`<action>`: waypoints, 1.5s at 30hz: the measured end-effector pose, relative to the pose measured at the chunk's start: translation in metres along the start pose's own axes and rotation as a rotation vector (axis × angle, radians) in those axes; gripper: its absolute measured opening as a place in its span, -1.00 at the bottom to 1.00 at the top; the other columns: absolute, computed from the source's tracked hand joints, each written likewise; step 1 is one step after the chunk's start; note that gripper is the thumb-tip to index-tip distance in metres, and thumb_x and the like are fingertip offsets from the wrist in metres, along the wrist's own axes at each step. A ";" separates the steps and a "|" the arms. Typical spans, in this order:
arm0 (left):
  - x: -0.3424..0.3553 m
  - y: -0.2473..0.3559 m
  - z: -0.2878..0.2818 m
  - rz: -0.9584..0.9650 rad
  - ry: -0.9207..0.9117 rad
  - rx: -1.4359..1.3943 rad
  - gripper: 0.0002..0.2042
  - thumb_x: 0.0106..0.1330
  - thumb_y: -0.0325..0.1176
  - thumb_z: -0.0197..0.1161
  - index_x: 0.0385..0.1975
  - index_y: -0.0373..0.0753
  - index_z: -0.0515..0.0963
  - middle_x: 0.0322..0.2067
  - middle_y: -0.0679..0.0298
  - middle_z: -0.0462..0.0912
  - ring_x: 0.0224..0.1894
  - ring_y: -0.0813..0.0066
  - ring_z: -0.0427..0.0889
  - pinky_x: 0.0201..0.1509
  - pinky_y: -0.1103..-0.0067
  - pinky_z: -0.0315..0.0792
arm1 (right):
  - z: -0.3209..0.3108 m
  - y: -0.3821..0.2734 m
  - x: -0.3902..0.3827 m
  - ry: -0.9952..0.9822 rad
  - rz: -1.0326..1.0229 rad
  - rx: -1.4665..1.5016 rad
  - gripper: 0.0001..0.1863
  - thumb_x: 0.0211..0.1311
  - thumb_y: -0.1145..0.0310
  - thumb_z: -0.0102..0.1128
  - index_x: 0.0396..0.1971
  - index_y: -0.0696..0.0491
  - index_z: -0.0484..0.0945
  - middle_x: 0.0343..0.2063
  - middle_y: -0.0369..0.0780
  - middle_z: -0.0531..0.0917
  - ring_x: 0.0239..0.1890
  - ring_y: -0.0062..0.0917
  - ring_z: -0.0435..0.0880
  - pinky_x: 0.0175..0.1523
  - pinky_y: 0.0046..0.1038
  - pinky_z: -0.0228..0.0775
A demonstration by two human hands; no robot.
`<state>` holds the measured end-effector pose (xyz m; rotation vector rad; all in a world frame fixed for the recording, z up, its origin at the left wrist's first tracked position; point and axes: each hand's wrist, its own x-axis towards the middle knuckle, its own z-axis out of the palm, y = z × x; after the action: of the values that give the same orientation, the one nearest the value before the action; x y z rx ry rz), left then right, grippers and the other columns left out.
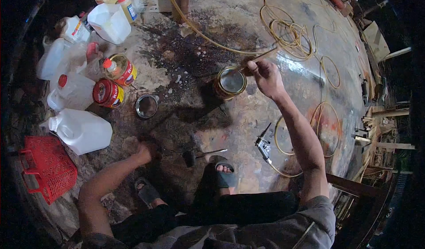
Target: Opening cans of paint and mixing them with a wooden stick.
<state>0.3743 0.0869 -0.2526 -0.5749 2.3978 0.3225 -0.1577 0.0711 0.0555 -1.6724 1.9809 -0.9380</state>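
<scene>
My right hand [267, 77] is closed in a pinch beside an open metal can [230, 81] with greyish contents. A thin stick [264, 54] runs from the pinch, and its lower end is hard to make out against the can's rim. My left hand [145, 154] hangs low in shadow above the floor, near my left foot; its fingers are too dark to read. A round metal lid [147, 106] lies on the floor between my left hand and the red-labelled cans. Between my hands lies a dark-headed tool [204, 156] with a shiny narrow shaft.
Left, a red plastic basket [48, 167], a white jug [84, 129], a cut-open white container [110, 23], a red-lidded can [107, 93] and another red-labelled can [126, 73] stand together. A spray gun [263, 146] lies right of my feet. Yellow hose [292, 38] coils behind my right hand.
</scene>
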 end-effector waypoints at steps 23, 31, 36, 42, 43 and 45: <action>-0.009 0.005 -0.014 0.093 -0.222 0.209 -0.71 0.22 -0.24 0.21 -0.11 -0.19 0.64 -0.11 0.19 0.64 -0.11 0.18 0.64 -0.31 0.27 0.56 | 0.000 0.009 -0.003 0.042 -0.099 -0.058 -0.64 0.45 0.13 0.07 -0.22 0.17 0.59 -0.50 -0.21 0.69 -0.44 -0.60 0.65 -0.31 -0.47 0.47; -0.004 -0.004 0.017 0.144 0.128 0.014 -0.76 0.20 -0.19 0.21 -0.23 -0.14 0.65 -0.24 0.14 0.64 -0.23 0.17 0.63 -0.32 0.24 0.53 | 0.007 0.014 -0.003 0.061 -0.167 0.135 -0.75 0.38 0.27 0.15 -0.33 0.18 0.54 -0.59 -0.12 0.57 -0.58 -0.48 0.54 -0.41 -0.42 0.37; 0.005 -0.004 0.026 0.024 0.141 -0.015 -0.78 0.17 -0.17 0.21 -0.33 -0.15 0.66 -0.37 0.16 0.64 -0.33 0.16 0.63 -0.43 0.23 0.49 | 0.005 0.015 -0.005 0.066 -0.032 0.053 -0.65 0.47 0.16 0.04 -0.20 0.18 0.60 -0.47 -0.21 0.70 -0.38 -0.58 0.69 -0.25 -0.47 0.49; -0.008 0.000 -0.007 0.151 0.140 0.011 -0.72 0.11 -0.11 0.26 -0.37 -0.21 0.64 -0.42 0.13 0.64 -0.35 0.16 0.64 -0.48 0.23 0.47 | 0.006 0.013 -0.003 0.114 0.013 -0.042 -0.75 0.43 0.25 0.07 -0.25 0.14 0.56 -0.53 -0.08 0.65 -0.46 -0.31 0.69 -0.32 -0.38 0.48; -0.009 0.002 -0.013 0.106 0.175 -0.007 -0.73 0.09 -0.13 0.28 -0.38 -0.22 0.64 -0.44 0.12 0.64 -0.36 0.16 0.64 -0.47 0.23 0.47 | 0.006 0.013 -0.003 0.141 -0.006 0.002 -0.73 0.45 0.23 0.05 -0.25 0.15 0.57 -0.53 -0.11 0.66 -0.46 -0.38 0.69 -0.31 -0.41 0.49; -0.012 0.008 -0.019 0.030 0.192 -0.049 -0.74 0.05 -0.15 0.29 -0.39 -0.21 0.63 -0.46 0.12 0.63 -0.39 0.16 0.62 -0.48 0.22 0.46 | 0.006 0.014 -0.003 0.147 0.002 0.086 -0.68 0.48 0.19 0.01 -0.26 0.16 0.58 -0.52 -0.18 0.68 -0.46 -0.51 0.69 -0.28 -0.46 0.50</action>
<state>0.3689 0.0905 -0.2292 -0.6178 2.5915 0.3544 -0.1629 0.0734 0.0407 -1.5958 2.0035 -1.1582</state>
